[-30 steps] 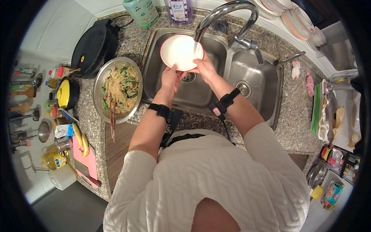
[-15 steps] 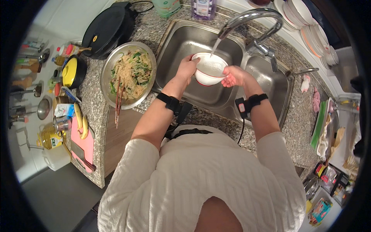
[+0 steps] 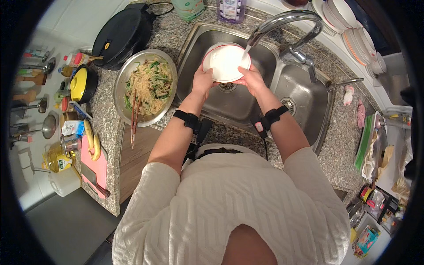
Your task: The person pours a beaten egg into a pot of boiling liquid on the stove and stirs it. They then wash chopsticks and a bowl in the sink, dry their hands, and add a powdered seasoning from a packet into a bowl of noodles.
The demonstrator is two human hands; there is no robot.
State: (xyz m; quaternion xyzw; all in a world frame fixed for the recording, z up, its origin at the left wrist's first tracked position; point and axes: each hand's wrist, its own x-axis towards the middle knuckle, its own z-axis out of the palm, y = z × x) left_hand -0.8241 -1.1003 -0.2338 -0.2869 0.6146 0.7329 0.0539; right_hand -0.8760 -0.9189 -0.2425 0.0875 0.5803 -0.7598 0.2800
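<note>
A white bowl (image 3: pixel 226 62) with a red rim is tipped away from me over the larger left sink basin (image 3: pixel 234 104), its inside showing. My left hand (image 3: pixel 204 80) grips its near left edge, thumb inside the rim. On the near right edge, my right hand (image 3: pixel 251 79) holds it the same way. Water runs from the chrome faucet (image 3: pixel 287 20) beside the bowl's right rim. Fingers under the bowl are mostly hidden.
Left of the sink stands a metal bowl (image 3: pixel 118 99) of noodles and greens with chopsticks (image 3: pixel 134 119) across it. A pink cutting board (image 3: pixel 101 170) with a knife lies nearer. Stacked dishes (image 3: pixel 360 46) stand at the back right, and bottles (image 3: pixel 231 9) behind the sink.
The bowl has moved left and away from me and tipped, so its inside now shows more. Both hands have shifted with it, the right one from the side to the near edge.
</note>
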